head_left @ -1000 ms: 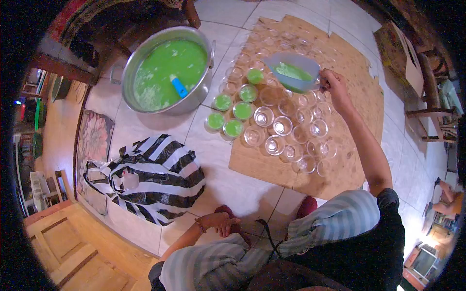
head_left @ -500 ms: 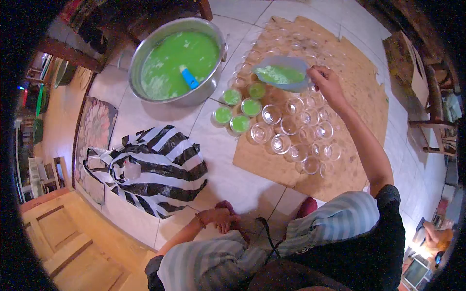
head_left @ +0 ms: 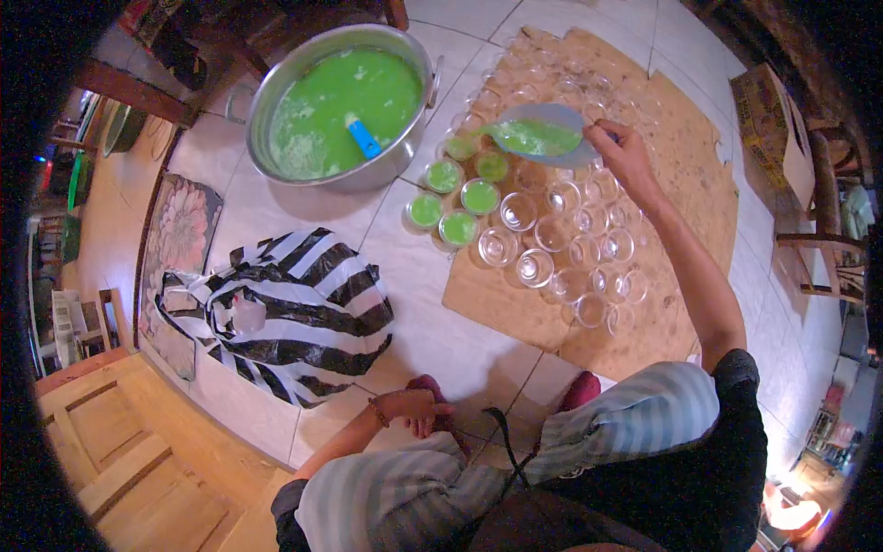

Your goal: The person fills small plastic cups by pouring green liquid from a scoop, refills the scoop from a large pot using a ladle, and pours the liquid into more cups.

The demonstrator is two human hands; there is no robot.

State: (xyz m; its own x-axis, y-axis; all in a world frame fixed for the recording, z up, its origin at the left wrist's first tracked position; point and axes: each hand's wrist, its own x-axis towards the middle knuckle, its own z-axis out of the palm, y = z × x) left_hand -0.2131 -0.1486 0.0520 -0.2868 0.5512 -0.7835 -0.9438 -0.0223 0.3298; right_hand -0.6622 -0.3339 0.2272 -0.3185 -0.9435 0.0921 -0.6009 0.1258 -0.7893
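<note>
My right hand (head_left: 622,155) is closed on the handle of a translucent pitcher (head_left: 572,158), tilted to the left with green liquid in it. Its lip is over the cups, and a thin green stream falls toward a clear plastic cup (head_left: 459,145). Near it stand several cups holding green liquid, among them a front one (head_left: 458,228). Other clear cups (head_left: 518,212) stand in rows below the pitcher, with nothing green in them. My left hand (head_left: 412,408) hangs by my left knee, holding nothing, fingers partly extended.
A big metal pot (head_left: 343,181) of green liquid stands at the upper left, with a blue-handled utensil (head_left: 363,139) in it. A black-and-white striped plastic bag (head_left: 322,299) lies on the tiles. Flattened cardboard (head_left: 515,308) lies under the cups. A wooden chair (head_left: 825,241) is at right.
The pitcher has shifted slightly, and green liquid now shows in another cup behind the filled ones. My left hand's fingers have moved a little. The view has shifted slightly.
</note>
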